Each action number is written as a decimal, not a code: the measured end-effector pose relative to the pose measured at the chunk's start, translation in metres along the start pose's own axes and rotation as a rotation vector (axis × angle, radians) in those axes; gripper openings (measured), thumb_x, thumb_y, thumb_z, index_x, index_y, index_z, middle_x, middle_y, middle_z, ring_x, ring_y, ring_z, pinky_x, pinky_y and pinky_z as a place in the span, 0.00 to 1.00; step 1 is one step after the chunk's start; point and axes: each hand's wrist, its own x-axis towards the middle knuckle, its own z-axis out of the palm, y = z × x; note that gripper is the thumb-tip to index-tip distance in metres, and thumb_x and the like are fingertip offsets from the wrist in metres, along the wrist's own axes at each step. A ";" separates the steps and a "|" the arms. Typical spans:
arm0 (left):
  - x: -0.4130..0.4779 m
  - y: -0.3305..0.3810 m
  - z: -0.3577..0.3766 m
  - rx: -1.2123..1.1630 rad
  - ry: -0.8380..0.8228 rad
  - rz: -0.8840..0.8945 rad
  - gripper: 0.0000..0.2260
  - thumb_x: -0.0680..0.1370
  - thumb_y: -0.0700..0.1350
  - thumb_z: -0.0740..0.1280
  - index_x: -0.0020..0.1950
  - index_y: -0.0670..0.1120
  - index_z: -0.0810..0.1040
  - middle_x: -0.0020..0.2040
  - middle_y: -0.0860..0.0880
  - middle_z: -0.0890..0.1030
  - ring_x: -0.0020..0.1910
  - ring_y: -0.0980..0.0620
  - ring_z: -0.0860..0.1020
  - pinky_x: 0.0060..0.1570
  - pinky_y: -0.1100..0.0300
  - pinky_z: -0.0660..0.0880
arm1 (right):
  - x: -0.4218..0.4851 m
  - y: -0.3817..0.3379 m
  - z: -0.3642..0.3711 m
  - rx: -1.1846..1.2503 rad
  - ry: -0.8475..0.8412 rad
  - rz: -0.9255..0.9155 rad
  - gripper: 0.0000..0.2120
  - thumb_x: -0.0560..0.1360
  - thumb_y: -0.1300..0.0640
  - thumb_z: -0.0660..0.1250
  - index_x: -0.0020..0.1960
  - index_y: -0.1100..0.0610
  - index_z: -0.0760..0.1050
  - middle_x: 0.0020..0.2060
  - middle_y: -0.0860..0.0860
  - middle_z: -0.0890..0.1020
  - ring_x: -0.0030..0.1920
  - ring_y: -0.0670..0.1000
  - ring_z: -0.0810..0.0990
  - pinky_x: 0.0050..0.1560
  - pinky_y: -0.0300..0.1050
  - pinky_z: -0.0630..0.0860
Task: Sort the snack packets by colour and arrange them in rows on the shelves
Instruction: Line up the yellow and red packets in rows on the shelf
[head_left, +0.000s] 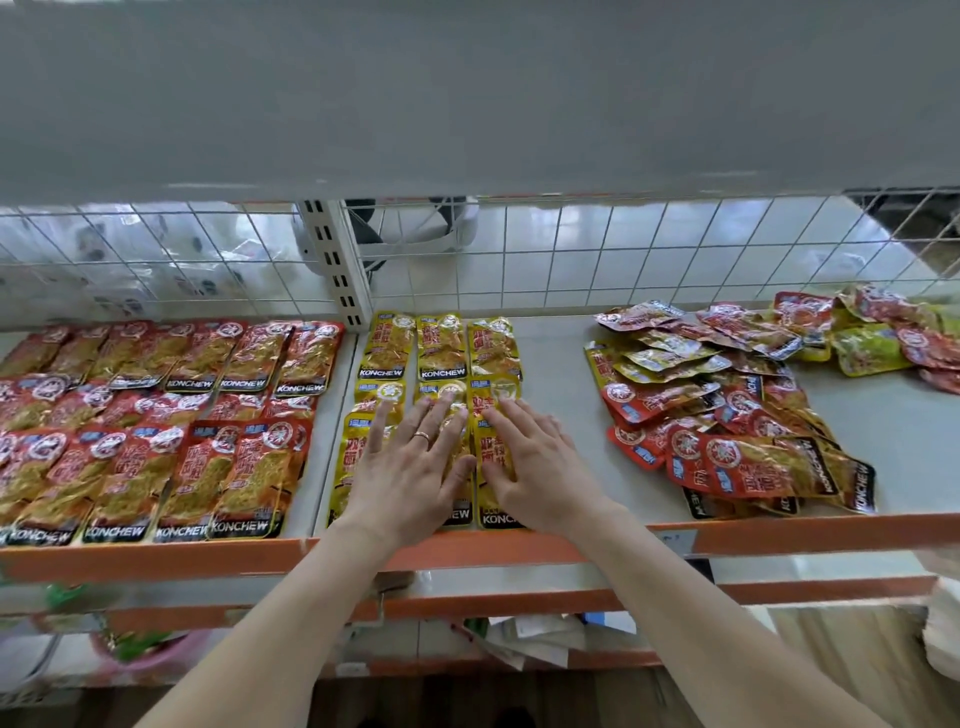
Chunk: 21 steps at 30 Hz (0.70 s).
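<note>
Yellow snack packets (441, 345) lie in three columns on the shelf (561, 395), just right of the upright post. My left hand (415, 462) lies flat with spread fingers on the front yellow packets of the left and middle columns. My right hand (535, 457) presses flat on the front packet of the right column. Red packets (171, 415) fill the left shelf section in overlapping rows. A mixed heap of red and yellow packets (727, 410) sits to the right, with a smaller pile of red and green ones (883, 338) at the far right.
A white wire grid (571, 254) backs the shelf, and a slotted post (337, 265) divides the sections. An orange rail (467, 551) edges the shelf front. The shelf above overhangs closely. Lower shelves hold papers (524, 634) and a pink bowl (150, 654).
</note>
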 end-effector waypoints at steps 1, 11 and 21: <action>-0.002 0.001 0.000 0.004 0.006 -0.003 0.41 0.70 0.64 0.17 0.81 0.56 0.40 0.81 0.56 0.38 0.80 0.54 0.39 0.72 0.43 0.26 | -0.002 0.001 0.001 0.002 0.004 -0.005 0.31 0.81 0.46 0.59 0.80 0.48 0.52 0.80 0.46 0.50 0.80 0.48 0.44 0.78 0.49 0.40; -0.010 0.001 0.006 -0.059 0.096 -0.045 0.30 0.80 0.59 0.35 0.81 0.56 0.54 0.81 0.55 0.55 0.81 0.54 0.51 0.75 0.41 0.33 | -0.007 0.001 0.003 0.025 0.023 -0.015 0.31 0.81 0.47 0.60 0.80 0.48 0.53 0.81 0.47 0.48 0.80 0.49 0.43 0.79 0.50 0.42; -0.027 -0.008 0.006 -0.194 0.295 -0.006 0.24 0.81 0.56 0.51 0.73 0.48 0.72 0.77 0.51 0.68 0.76 0.49 0.65 0.76 0.41 0.49 | -0.022 -0.006 -0.006 0.011 0.062 0.024 0.31 0.80 0.44 0.60 0.80 0.44 0.53 0.80 0.44 0.48 0.80 0.47 0.41 0.78 0.52 0.41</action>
